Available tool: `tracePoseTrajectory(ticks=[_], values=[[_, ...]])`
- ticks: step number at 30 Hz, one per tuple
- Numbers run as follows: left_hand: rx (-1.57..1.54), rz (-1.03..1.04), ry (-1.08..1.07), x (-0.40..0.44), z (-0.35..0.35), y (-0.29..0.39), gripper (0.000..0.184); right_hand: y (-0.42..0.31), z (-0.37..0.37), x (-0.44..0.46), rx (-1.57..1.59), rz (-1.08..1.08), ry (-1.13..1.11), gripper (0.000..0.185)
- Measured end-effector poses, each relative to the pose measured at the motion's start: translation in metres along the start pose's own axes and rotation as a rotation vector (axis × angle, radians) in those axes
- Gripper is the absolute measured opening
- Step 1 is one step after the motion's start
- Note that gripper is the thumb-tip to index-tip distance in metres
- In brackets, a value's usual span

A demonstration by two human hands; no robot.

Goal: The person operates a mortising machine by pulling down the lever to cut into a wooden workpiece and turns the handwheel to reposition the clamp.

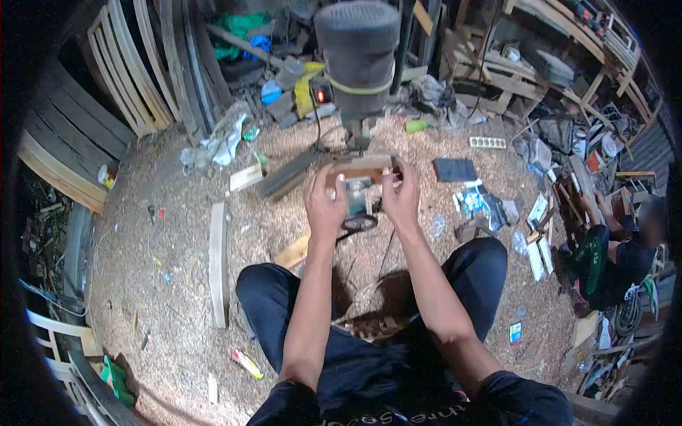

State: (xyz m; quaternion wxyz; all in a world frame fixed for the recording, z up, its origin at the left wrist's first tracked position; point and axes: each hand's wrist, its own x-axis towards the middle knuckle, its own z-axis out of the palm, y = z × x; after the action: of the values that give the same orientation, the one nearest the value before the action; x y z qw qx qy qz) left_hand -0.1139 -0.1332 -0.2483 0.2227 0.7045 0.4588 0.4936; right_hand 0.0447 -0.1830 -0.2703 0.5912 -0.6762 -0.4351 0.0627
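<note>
Both of my hands reach forward to a short brown wooden piece in the middle of the head view. My left hand grips its left end, thumb on the near side. At the right end, my right hand holds it the same way, fingers behind. The piece lies across a small machine directly below a large dark motor. Nearer to me, beneath the wood, is the machine's round black handwheel. Where wood and machine touch is too small to make out.
A long wooden strip lies on the shavings-covered floor to my left. Dark beams rest beyond my left hand. A dark block and plastic wrappers lie right. Another person sits far right.
</note>
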Motion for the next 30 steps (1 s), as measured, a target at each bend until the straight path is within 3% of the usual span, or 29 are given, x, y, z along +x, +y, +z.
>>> tracePoseTrajectory(ticks=[5,6,9,14,17,18,21,23,25,27,28,30], values=[[-0.119,0.33,0.23,0.089,-0.008,0.1,0.037,-0.103,-0.025,0.093,0.127,-0.305,0.19,0.044],[-0.17,0.405,0.232,0.109,-0.007,0.111,0.04,-0.126,-0.029,0.111,0.22,-0.257,0.177,0.044],[-0.144,0.573,0.321,0.157,-0.004,0.146,0.039,-0.168,-0.035,0.166,0.194,-0.424,0.303,0.043],[-0.124,0.673,0.364,0.212,0.008,0.174,0.037,-0.201,-0.031,0.248,0.218,-0.499,0.368,0.048],[-0.102,0.683,0.356,0.229,0.018,0.177,0.037,-0.201,-0.016,0.298,0.052,-0.523,0.551,0.055],[-0.081,0.651,0.317,0.231,0.022,0.176,0.043,-0.199,-0.008,0.318,0.066,-0.445,0.541,0.066],[0.062,0.652,0.307,0.23,0.027,0.175,0.038,-0.201,-0.006,0.361,0.241,-0.18,0.192,0.087],[0.061,0.689,0.35,0.236,0.034,0.166,0.035,-0.217,-0.005,0.352,0.408,0.002,0.202,0.064],[0.075,0.71,0.383,0.236,0.036,0.163,0.035,-0.226,-0.017,0.347,0.388,0.184,0.156,0.068],[0.113,0.712,0.426,0.237,0.04,0.157,0.033,-0.224,-0.02,0.33,0.405,0.168,0.212,0.072],[0.126,0.721,0.446,0.236,0.041,0.155,0.032,-0.218,-0.017,0.329,0.467,0.107,0.223,0.06],[0.144,0.734,0.523,0.238,0.047,0.155,0.029,-0.203,-0.015,0.324,0.552,0.044,0.248,0.053]])
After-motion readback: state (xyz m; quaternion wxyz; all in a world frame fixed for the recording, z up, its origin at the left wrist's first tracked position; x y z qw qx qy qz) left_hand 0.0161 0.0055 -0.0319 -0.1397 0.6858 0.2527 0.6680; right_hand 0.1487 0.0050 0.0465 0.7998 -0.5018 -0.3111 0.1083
